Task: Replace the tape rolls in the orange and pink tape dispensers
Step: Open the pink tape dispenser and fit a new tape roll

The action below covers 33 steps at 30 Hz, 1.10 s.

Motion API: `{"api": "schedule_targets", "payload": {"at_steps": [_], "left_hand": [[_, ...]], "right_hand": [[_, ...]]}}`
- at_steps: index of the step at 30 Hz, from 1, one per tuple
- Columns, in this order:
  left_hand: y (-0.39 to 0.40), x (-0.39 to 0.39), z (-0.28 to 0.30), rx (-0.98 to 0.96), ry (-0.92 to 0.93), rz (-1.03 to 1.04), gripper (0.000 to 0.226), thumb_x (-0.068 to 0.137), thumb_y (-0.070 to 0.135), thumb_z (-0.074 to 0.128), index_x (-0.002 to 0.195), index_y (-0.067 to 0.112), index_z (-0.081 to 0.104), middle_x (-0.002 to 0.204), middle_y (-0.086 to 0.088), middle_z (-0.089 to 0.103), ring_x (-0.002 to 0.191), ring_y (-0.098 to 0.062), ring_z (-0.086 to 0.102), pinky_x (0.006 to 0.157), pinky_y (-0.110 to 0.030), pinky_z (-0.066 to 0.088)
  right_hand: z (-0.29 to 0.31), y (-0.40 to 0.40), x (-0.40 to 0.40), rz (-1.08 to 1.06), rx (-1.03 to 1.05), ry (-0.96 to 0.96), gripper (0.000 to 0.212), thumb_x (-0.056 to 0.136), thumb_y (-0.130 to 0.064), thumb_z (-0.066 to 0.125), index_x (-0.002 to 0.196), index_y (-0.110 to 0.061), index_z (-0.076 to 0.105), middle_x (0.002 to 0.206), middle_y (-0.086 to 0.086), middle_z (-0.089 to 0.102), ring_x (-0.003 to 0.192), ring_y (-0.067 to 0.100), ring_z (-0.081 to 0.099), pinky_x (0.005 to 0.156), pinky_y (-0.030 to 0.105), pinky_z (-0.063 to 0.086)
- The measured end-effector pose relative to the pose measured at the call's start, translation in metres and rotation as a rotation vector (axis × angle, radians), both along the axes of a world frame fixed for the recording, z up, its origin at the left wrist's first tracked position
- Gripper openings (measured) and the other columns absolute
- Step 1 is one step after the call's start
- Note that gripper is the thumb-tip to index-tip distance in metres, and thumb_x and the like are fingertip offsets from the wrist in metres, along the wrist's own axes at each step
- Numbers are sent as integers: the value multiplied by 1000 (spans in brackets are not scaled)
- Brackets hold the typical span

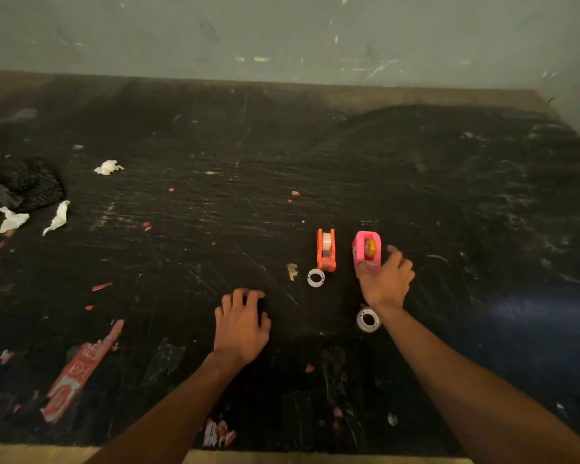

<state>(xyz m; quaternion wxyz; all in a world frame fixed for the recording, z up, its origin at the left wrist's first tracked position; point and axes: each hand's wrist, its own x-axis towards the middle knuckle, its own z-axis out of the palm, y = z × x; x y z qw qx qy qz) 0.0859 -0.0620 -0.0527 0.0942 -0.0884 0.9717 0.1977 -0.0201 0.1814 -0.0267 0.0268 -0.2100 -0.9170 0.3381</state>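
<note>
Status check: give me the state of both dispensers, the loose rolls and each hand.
orange dispenser: upright, clear roll loaded, untouched
pink dispenser: upright, yellowish roll inside, gripped
right hand: closed on pink dispenser
left hand: resting on table, empty
white ring: flat by orange dispenser
clear roll: flat, loose

Two tape dispensers stand side by side right of centre on the table (215,145): the left dispenser (326,250) and the right dispenser (366,251). An empty tape core (315,277) lies just below the left dispenser; a tape roll (368,319) lies lower right.
</note>
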Motion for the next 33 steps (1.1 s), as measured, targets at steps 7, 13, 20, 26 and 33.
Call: {"api": "schedule_targets", "payload": {"at_steps": [7,13,20,26,33], "left_hand": [[72,-68,34,312,35,-217,43,95,18,54,136,30,48,142,-2,48,131,-19,47,113,-42,39],[103,-103,59,362,46,-310,58,95,12,56,147,28,36,147,-4,41,119,-22,57,105,-43,48],[92,-119,78,382,135,-401,89,88,26,70,156,32,13,159,0,24,143,-22,34,117,-49,34],[53,-85,78,330,75,-487,75,81,31,77,145,31,39,140,4,52,129,-10,47,115,-42,35],[21,-13,40,318,23,-318,68,75,38,81,135,32,49,132,10,57,123,-4,51,113,-41,39]], "right_hand": [[-21,15,-31,110,2,-226,67,79,-38,78,135,-11,53,134,18,53,123,35,52,102,44,47],[-10,39,-27,99,-204,-152,65,74,-30,79,133,-16,57,132,12,54,116,30,57,99,49,53],[32,56,2,536,-196,-61,73,77,-21,79,143,-22,48,122,3,51,113,20,54,100,42,50],[37,36,26,817,-78,-152,76,82,-20,76,149,-26,40,123,-2,47,115,15,45,104,31,42],[20,-9,75,921,-14,-77,57,87,-51,66,141,-39,51,127,-10,55,116,11,46,101,35,40]]}}
